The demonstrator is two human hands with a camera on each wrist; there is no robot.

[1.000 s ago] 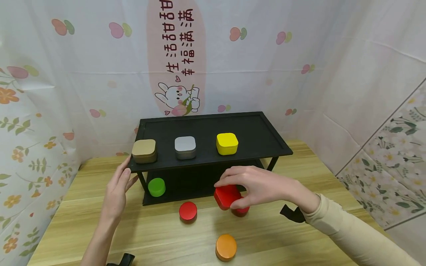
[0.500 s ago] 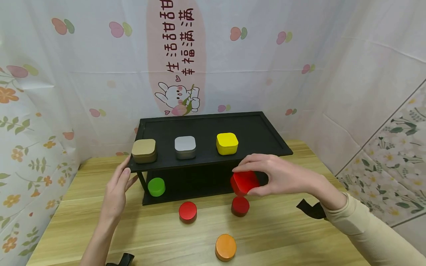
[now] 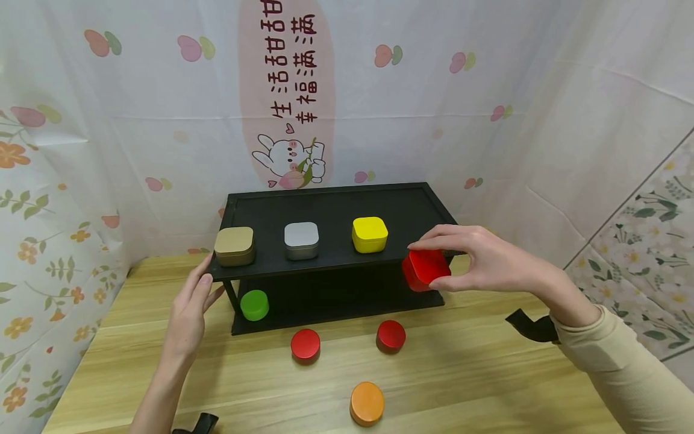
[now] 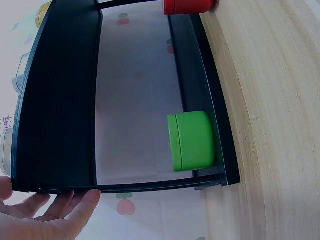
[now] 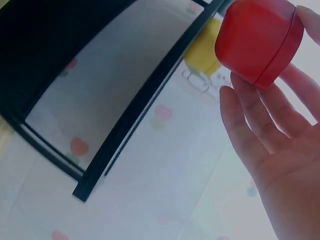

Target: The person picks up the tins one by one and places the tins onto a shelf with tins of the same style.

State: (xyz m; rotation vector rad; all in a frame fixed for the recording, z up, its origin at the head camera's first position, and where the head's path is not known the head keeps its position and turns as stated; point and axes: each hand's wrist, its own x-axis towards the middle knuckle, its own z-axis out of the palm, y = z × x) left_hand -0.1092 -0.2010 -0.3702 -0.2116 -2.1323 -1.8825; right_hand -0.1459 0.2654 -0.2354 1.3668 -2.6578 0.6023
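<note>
My right hand [image 3: 482, 259] holds a red rounded-square tin [image 3: 420, 272] between thumb and fingertips at the rack's right front. In the right wrist view the red tin [image 5: 257, 40], its lid seam showing, sits at the fingertips. My left hand [image 3: 190, 307] grips the left front corner of a two-tier black rack [image 3: 325, 208]. From the left wrist, the left hand's fingers [image 4: 82, 212] show against the rack's end. On the top tier stand a gold tin [image 3: 234, 247], a silver tin [image 3: 301, 241] and a yellow tin [image 3: 370, 235]. A green tin [image 3: 255, 305] occupies the lower tier's left end.
Two red round tins, one left [image 3: 306, 346] and one right [image 3: 391, 336], stand on the wooden table [image 3: 466, 374] before the rack. An orange round tin [image 3: 367, 403] is nearer. A printed curtain [image 3: 434, 120] hangs behind.
My right hand has carried the red tin up and to the right, from above the right red round tin to the rack's right front. The left hand stays at the corner.
</note>
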